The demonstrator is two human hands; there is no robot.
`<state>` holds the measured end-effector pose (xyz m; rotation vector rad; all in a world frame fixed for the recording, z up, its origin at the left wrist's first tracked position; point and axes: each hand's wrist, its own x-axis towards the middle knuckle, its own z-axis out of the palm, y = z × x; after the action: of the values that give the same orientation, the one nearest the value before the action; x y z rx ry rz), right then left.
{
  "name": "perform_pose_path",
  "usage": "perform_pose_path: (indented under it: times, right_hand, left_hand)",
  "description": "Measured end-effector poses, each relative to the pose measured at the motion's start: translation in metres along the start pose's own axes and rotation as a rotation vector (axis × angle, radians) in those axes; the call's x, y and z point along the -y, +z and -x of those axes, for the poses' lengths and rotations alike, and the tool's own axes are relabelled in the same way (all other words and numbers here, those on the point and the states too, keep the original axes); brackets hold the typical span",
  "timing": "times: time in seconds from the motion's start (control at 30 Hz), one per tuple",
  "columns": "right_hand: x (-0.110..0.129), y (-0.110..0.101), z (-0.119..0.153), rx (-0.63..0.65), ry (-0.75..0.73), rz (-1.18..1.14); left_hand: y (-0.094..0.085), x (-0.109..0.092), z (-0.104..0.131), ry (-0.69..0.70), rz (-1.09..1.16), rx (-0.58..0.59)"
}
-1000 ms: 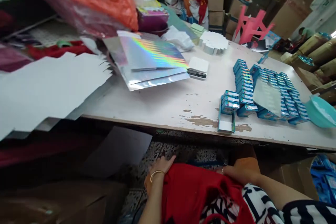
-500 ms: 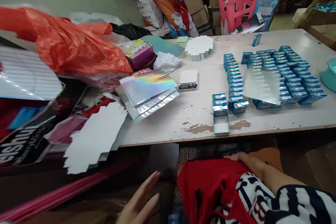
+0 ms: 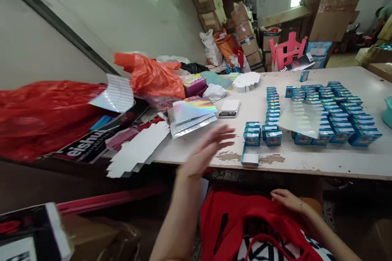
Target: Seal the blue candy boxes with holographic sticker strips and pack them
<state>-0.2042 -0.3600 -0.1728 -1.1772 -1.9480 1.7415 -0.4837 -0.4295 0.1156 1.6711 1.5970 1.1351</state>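
My left hand (image 3: 210,149) is raised over the table's front edge, fingers apart and holding nothing, slightly blurred. Just right of it stands an open small carton (image 3: 250,157) with a white inside. Behind that carton are a few small blue boxes (image 3: 252,138), beside a longer row of them (image 3: 272,108). My right hand (image 3: 288,200) rests low by my lap, below the table edge, its fingers lying out flat and no object visible in it. Further right, a translucent sheet (image 3: 301,118) lies over part of a big group of blue boxes (image 3: 338,120).
A white scale (image 3: 229,107) and silver pouches (image 3: 194,117) lie left of the boxes. Flat white cartons (image 3: 139,147) overhang the front edge. Red plastic bags (image 3: 49,118) pile up at far left. A turquoise container (image 3: 388,112) stands at the right, stacked cardboard boxes (image 3: 208,2) behind.
My left hand has risen from below the table edge, moving forward and right over it. My right hand stays low by my lap. The camera view has tilted up, showing more wall.
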Motion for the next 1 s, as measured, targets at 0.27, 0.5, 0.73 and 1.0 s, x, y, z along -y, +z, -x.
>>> perform_pose_path:
  times: [0.27, 0.5, 0.73, 1.0]
  right_hand:
    - [0.03, -0.081, -0.033, -0.645, -0.246, -0.21]
    - [0.046, -0.123, -0.143, -0.485, -0.313, -0.007]
    - [0.046, -0.112, -0.149, -0.461, -0.349, -0.059]
    - [0.045, -0.119, -0.152, -0.405, -0.348, -0.032]
  left_hand:
    - [0.202, 0.159, -0.107, -0.368, 0.314, 0.139]
    - [0.235, 0.172, -0.142, -0.217, 0.1, -0.062]
    - [0.225, 0.17, -0.15, -0.169, 0.044, -0.006]
    - [0.188, 0.133, -0.195, 0.203, -0.549, 0.276]
